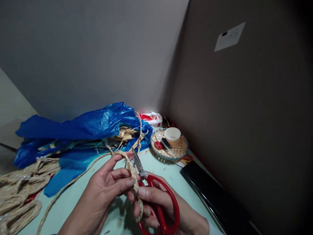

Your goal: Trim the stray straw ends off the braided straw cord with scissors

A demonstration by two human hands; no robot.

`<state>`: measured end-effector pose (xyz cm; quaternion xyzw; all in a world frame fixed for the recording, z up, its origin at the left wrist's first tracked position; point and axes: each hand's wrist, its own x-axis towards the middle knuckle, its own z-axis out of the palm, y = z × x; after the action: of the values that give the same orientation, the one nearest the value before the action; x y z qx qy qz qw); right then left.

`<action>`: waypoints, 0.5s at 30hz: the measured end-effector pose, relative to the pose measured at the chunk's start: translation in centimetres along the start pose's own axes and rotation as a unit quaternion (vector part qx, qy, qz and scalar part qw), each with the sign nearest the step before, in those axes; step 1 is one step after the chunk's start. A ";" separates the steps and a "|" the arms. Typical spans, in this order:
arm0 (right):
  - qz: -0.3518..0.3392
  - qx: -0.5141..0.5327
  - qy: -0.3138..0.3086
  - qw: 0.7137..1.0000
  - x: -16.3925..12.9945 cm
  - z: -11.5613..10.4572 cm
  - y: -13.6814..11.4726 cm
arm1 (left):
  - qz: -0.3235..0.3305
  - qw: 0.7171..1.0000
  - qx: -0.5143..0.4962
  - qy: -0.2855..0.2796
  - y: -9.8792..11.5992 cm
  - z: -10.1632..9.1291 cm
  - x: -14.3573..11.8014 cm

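A pale braided straw cord (132,169) runs between my hands, pinched by my left hand (111,182) between thumb and fingers. Its long tail bends over my left fingers and trails down to the table's lower left. My right hand (156,199) has red-handled scissors (174,202) looped on it, and its thumb and fingers also press on the lower part of the cord. The scissors' blades point up and away, just right of the cord. Part of the right fingers is hidden behind the handles.
Blue plastic bags (80,125) with dry fibre strips (126,134) lie at the back left. Bundled cords (22,186) are at the left edge. A woven tray (182,150) holds a white cup (172,133) and red lid (158,145). A black object (210,192) lies on the right.
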<state>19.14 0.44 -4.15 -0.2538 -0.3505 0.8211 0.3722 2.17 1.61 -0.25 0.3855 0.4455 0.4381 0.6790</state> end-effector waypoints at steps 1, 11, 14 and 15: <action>-0.025 -0.051 0.021 0.998 0.0 -0.1 -0.3 | 0.006 1.000 0.008 0.007 0.1 0.0 0.0; -0.282 -0.581 0.169 0.745 -1.1 -0.9 -2.7 | 0.039 0.998 0.026 0.042 1.5 -0.9 0.7; -0.302 -0.592 0.138 0.735 -0.9 -0.8 -2.3 | 0.033 0.998 0.022 0.049 1.7 -0.9 0.6; -0.305 -0.591 0.130 0.735 -0.8 -0.8 -2.1 | 0.030 0.998 0.024 0.049 1.7 -0.8 0.5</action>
<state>21.09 1.12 -2.91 -0.4070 -0.7721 0.2499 0.4193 1.07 2.75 0.94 0.3929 0.4765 0.4662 0.6334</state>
